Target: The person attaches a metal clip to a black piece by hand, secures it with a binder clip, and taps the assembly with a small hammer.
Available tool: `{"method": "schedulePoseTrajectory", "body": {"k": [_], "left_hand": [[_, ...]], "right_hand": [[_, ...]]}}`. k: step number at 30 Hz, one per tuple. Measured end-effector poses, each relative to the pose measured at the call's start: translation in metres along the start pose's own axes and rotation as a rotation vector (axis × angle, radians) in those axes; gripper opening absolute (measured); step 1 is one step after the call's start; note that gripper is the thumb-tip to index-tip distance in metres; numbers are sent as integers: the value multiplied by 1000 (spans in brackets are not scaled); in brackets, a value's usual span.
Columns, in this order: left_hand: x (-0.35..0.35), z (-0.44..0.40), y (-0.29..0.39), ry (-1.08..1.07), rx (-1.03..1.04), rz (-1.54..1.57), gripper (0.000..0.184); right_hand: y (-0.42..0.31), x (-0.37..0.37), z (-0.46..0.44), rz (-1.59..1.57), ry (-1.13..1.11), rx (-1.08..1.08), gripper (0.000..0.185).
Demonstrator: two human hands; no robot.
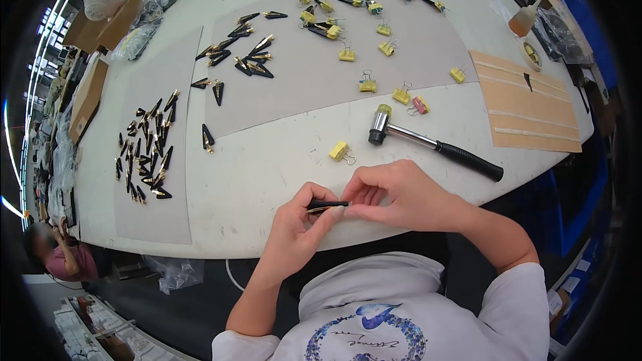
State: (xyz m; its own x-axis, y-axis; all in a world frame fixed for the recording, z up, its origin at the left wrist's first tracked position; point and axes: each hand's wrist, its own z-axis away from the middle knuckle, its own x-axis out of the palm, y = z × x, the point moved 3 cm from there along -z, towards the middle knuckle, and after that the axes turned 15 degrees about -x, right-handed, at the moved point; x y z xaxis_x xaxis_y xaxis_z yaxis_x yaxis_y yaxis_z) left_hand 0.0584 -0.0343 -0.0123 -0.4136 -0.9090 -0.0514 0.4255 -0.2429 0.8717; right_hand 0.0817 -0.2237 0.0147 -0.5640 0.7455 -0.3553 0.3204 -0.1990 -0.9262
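Near the table's front edge, my left hand [302,222] holds a small black and gold clip [326,206] between thumb and fingers. My right hand [394,195] meets the clip's right end, its thumb and index finger pinched together there; what they grip is too small to tell. A yellow binder clip [342,152] lies just beyond my hands. To the right of it rests a hammer [428,139] with a black handle, its head pointing left. Several more yellow binder clips [367,82] and one pink binder clip [420,105] lie farther back.
Black and gold clips [147,150] lie grouped on a grey sheet [160,220] at left, with others on a larger sheet [294,87] behind. A brown board [528,110] and a bottle [524,20] are at right. Another person [70,261] is at far left.
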Motion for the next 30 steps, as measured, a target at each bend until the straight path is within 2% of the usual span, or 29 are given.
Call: {"method": "schedulePoseTrajectory", "body": {"k": [1, 3, 4, 5, 6, 8, 11, 13, 14, 16, 19, 23, 25, 30], "left_hand": [[1, 1, 0, -3, 28, 29, 16], [4, 3, 3, 14, 72, 24, 13], [5, 5, 3, 33, 56, 126, 12], [6, 7, 3, 49, 39, 227, 11], [5, 7, -2, 93, 129, 188, 12], [9, 9, -3, 120, 162, 203, 13], [16, 14, 0, 183, 178, 246, 15], [16, 16, -2, 179, 126, 417, 13], [17, 16, -2, 181, 138, 420, 13], [20, 17, -6, 181, 173, 541, 16], [18, 24, -10, 212, 150, 453, 15], [19, 32, -11, 284, 266, 335, 7], [14, 33, -17, 206, 168, 628, 11], [3, 39, -20, 77, 239, 676, 19]], "right_hand": [[2, 5, 1, 6, -3, -8, 16], [3, 7, 1, -63, 176, -42, 15], [-1, 7, 1, -70, 215, -51, 13], [-2, 8, 2, -64, 215, -57, 13], [-2, 9, 2, -115, 232, -52, 12], [-1, 8, 3, -160, 246, -48, 10], [-3, 10, 4, -266, 193, 48, 12], [-8, 10, 1, -417, 239, 165, 11], [-10, 14, 1, -408, 235, 158, 11], [-15, 22, 2, -341, 372, -37, 13], [-9, 24, 3, -443, 356, 33, 14], [-23, 28, 0, -309, 283, -12, 15], [-36, 30, -2, -192, 332, 3, 15], [-38, 48, 6, -44, 354, -105, 18]]}}
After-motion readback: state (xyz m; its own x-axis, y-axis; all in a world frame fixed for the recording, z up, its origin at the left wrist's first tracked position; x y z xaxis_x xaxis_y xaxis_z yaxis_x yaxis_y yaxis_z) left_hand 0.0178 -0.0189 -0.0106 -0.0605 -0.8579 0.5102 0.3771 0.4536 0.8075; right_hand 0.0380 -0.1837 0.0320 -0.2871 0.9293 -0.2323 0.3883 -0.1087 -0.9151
